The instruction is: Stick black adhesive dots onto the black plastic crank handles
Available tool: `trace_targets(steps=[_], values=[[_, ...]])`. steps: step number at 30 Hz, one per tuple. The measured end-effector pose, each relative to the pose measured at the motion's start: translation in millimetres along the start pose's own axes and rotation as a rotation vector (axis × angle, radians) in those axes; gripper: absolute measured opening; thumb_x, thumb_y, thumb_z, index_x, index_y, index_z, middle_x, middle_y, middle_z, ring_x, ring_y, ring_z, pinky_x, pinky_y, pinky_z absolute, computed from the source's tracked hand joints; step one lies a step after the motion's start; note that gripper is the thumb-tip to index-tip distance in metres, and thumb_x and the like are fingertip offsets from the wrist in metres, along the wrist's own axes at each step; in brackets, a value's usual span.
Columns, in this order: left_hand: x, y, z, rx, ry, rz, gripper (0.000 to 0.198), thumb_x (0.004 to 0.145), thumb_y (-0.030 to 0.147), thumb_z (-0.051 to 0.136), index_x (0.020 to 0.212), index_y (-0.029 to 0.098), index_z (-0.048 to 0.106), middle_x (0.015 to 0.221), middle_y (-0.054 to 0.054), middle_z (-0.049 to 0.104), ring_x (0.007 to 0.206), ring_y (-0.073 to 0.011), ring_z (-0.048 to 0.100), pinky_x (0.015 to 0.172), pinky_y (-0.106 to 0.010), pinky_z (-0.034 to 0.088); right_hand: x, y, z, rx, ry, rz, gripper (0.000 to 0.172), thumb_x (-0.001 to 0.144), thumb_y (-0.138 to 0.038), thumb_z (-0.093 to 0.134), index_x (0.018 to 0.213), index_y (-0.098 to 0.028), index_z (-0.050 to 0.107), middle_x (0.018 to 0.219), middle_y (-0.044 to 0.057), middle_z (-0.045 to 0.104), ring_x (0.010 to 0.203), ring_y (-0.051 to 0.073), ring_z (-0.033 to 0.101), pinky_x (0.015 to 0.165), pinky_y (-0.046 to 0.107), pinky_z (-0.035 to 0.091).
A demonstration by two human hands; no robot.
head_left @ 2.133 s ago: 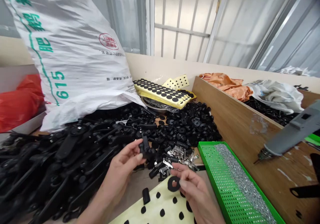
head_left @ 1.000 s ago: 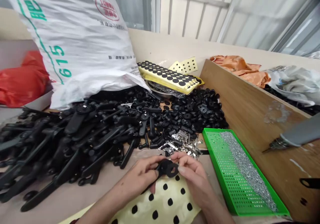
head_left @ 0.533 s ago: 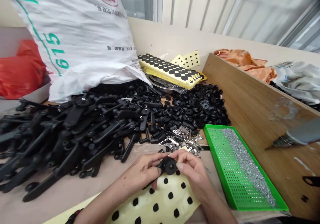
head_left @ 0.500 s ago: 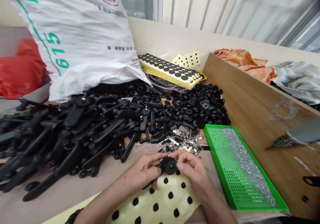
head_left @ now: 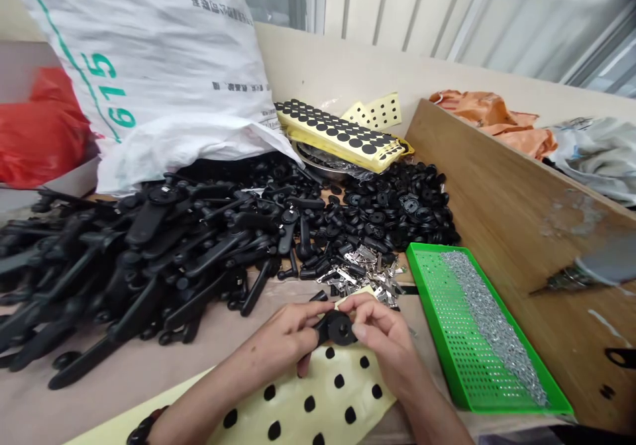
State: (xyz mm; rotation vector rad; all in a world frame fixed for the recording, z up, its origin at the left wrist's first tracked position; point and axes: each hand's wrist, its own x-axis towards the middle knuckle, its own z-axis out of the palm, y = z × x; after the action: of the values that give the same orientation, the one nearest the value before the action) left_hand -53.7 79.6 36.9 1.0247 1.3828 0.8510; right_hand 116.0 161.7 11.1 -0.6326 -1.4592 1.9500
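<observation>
Both hands [head_left: 335, 339] pinch a black rubber-ringed part [head_left: 340, 328].

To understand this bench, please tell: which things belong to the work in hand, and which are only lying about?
In use: left hand, right hand, black round part, yellow sheet of black dots, black handles.
Lying about: white woven sack, red bag, orange cloth.

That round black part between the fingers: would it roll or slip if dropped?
The round black part looks like moulded plastic or rubber, so it is probably light for its size. Its round hub might roll, though the side tab would likely stop it. The matte surface suggests little slipperiness.
</observation>
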Motion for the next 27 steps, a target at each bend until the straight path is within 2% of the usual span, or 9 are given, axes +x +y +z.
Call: trace_targets(steps=[8, 13, 17, 20, 27], values=[[-2.3, 3.6, 4.9, 0.180, 0.070, 0.024, 0.051, 0.074, 0.016, 0.044, 0.124, 0.015, 0.056, 0.051, 0.006, 0.053, 0.042, -0.0104, 0.049, 0.044, -0.018, 0.036, -2.2, 0.1, 2.6, -0.096, -0.011, -0.010, 0.008, 0.071, -0.019, 0.064, 0.064, -0.020, 0.060, 0.103, 0.005, 0.058, 0.099, 0.023, 0.052, 0.086, 0.032, 0.039], [-1.0, -0.2, 4.5, 0.176, 0.115, 0.054, 0.049, 0.076, 0.015, 0.042, 0.123, 0.018, 0.057, 0.063, 0.004, 0.061, 0.045, -0.0104, 0.054, 0.047, -0.018, 0.042, -4.2, -1.1, 3.2, -0.061, -0.029, 0.022, 0.010, 0.069, -0.024, 0.067, 0.063, -0.020, 0.060, 0.106, 0.006, 0.057, 0.095, 0.023, 0.053, 0.083, 0.033, 0.040], [-0.2, -3.5, 3.4, 0.173, 0.118, 0.025, 0.051, 0.076, 0.015, 0.042, 0.125, 0.017, 0.055, 0.064, 0.004, 0.061, 0.044, -0.0106, 0.053, 0.046, -0.019, 0.041, -2.9, -2.3, 2.5, 0.019, 0.032, 0.054, 0.012, 0.068, -0.024, 0.068, 0.061, -0.020, 0.060, 0.105, 0.006, 0.057, 0.096, 0.023, 0.052, 0.081, 0.032, 0.039], [-1.0, -3.9, 4.6, 0.166, 0.103, 0.003, 0.053, 0.073, 0.014, 0.042, 0.125, 0.016, 0.056, 0.060, 0.004, 0.059, 0.043, -0.0105, 0.050, 0.044, -0.018, 0.039, -1.3, -2.8, 2.3, 0.052, 0.065, 0.067, 0.012, 0.068, -0.024, 0.067, 0.060, -0.020, 0.059, 0.101, 0.006, 0.059, 0.098, 0.024, 0.052, 0.085, 0.033, 0.038], [-1.7, -10.3, 5.2, 0.087, 0.040, 0.023, 0.056, 0.072, 0.015, 0.042, 0.127, 0.016, 0.053, 0.075, 0.000, 0.065, 0.046, -0.0100, 0.047, 0.046, -0.020, 0.038, -1.3, -2.1, 2.8, 0.077, 0.063, 0.079, 0.010, 0.068, -0.022, 0.068, 0.062, -0.020, 0.060, 0.097, 0.005, 0.059, 0.098, 0.025, 0.053, 0.086, 0.035, 0.037]])
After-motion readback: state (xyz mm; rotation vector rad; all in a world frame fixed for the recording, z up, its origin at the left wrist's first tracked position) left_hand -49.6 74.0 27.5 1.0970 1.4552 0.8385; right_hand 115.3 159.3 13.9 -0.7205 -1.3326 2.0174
